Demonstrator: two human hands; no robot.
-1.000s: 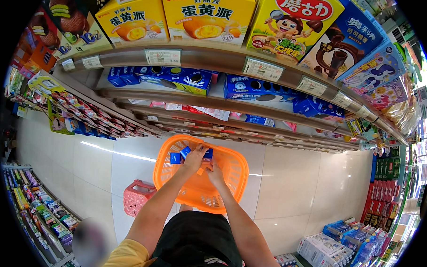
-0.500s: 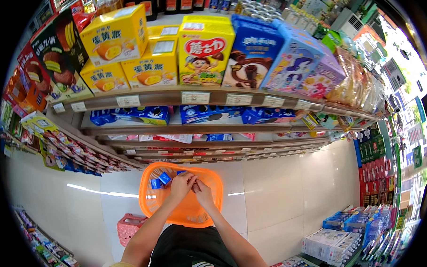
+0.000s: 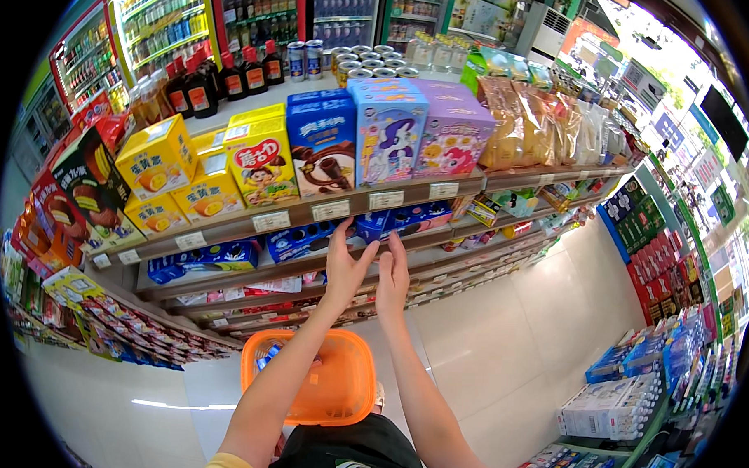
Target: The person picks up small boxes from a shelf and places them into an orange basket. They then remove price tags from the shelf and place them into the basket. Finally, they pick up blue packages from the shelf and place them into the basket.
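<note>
Both arms reach forward to the second shelf, where blue cookie packs (image 3: 404, 218) lie under the top shelf's edge. My left hand (image 3: 345, 266) is open, fingertips up at the shelf edge and thumb spread toward the right. Close beside it, my right hand (image 3: 393, 274) is open too, its fingers stretched up just below the packs. Whether the fingertips touch a pack I cannot tell. To the left on the same shelf lies another blue cookie pack (image 3: 302, 240). Below my left forearm stands an orange basket (image 3: 340, 390), with small blue packs (image 3: 267, 356) at its far left, partly hidden.
Yellow cake boxes (image 3: 157, 162), a blue snack box (image 3: 321, 141) and light blue and purple boxes (image 3: 454, 129) stand on the top shelf (image 3: 276, 218). Bagged goods (image 3: 527, 128) are farther right. Another display (image 3: 611, 415) stands at the lower right.
Both hands have left the basket and moved forward to the second shelf, parting from each other. The view has tilted up and turned right, bringing the drink fridges into sight.
</note>
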